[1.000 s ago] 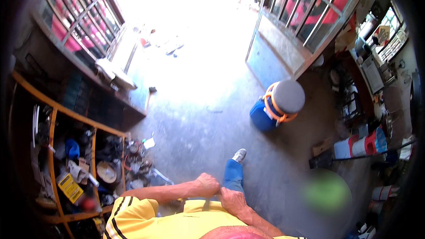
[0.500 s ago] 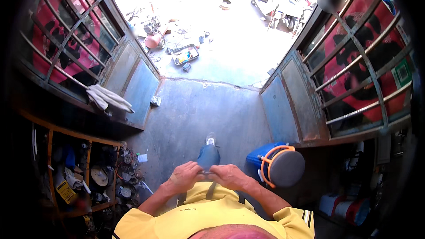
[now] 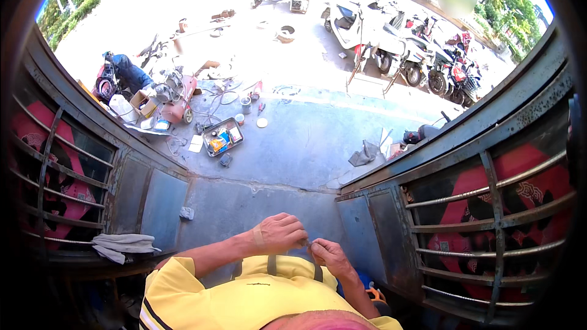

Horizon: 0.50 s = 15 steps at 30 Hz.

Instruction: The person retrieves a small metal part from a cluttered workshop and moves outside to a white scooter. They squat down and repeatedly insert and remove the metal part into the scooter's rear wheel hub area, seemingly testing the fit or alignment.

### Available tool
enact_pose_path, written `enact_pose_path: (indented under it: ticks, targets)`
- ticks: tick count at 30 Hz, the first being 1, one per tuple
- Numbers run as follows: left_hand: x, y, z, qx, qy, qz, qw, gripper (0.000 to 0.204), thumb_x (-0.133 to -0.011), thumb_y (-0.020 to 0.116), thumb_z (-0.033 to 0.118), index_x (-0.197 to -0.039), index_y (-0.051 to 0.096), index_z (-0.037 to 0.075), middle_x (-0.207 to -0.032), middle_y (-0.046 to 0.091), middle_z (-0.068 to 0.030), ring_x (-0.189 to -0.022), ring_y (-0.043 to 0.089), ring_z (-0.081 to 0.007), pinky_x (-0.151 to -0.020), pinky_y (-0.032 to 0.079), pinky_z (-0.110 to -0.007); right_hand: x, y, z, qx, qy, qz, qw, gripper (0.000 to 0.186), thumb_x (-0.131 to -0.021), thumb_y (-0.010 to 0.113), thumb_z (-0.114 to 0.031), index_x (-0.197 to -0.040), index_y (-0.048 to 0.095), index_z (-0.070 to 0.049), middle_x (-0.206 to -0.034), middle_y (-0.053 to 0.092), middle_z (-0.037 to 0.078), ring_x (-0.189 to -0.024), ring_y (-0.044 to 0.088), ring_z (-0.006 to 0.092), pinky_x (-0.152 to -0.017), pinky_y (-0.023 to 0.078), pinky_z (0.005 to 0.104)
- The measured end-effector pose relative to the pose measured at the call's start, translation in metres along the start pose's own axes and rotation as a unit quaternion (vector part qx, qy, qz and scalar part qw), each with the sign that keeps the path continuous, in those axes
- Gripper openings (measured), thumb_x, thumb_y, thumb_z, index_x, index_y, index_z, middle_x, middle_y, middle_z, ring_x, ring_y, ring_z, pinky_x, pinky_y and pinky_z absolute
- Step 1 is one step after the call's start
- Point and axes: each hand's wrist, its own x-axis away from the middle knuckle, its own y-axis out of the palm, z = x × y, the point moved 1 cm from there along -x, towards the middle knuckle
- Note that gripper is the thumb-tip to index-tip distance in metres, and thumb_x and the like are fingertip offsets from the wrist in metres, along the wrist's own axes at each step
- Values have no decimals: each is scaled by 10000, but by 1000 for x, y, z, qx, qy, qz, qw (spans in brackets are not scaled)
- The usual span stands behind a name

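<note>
Small piece: here in the head view, a tiny greyish bit (image 3: pixel 309 242) sits where the fingertips meet, out in front of the yellow shirt (image 3: pixel 263 296); too small to say what it is.
Work at the fingertips: under way rather than finished, I'd judge, with both hands drawn in to the same spot; how much is done and how much is left, I can't read from here.
Right hand: and the right hand (image 3: pixel 330 255) is in a narrow pinch, thumb and forefinger together on that small piece.
Left hand: the left hand (image 3: pixel 280 233) comes in from the other side, back up, fingers curled, tips right beside the piece; whether they grip it, I cannot tell.
Left wrist: a tan strip (image 3: pixel 258 236) lies across it.
Doorway: the hands are over the concrete floor (image 3: pixel 269 208), between a blue panel (image 3: pixel 164 201) on the left and barred window frames (image 3: pixel 501 226) on the right, a whitish cloth (image 3: pixel 122 247) draped low at left.
Yard: well beyond reach, a tray (image 3: pixel 227 148) of packets, a red tank (image 3: pixel 177 111) nearby, and a white scooter (image 3: pixel 351 30) out in the glare.
</note>
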Motion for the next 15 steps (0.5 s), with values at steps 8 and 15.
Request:
enact_pose_path:
  ticks: [8, 15]
  targets:
    - [-128, 2, -238, 57, -176, -226, 956, 228, -1048, 508, 273, -966, 652, 115, -887, 625, -90, -924, 627, -281, -840, 492, -392, -212, -120, -120, 234, -94, 58, 966, 238, -1031, 612, -273, -1045, 683, -46, -714, 597, 73, -636, 569, 220, -584, 425, 324]
    - [-159, -108, -378, 154, -400, 115, 896, 331, -975, 682, 273, -1153, 630, -2, -988, 668, -143, -904, 648, -282, -787, 521, -374, -448, -128, -293, 436, -104, -174, 877, 307, -1022, 577, -360, -1050, 663, -66, -834, 674, 210, -792, 649, 434, -668, 498, 490]
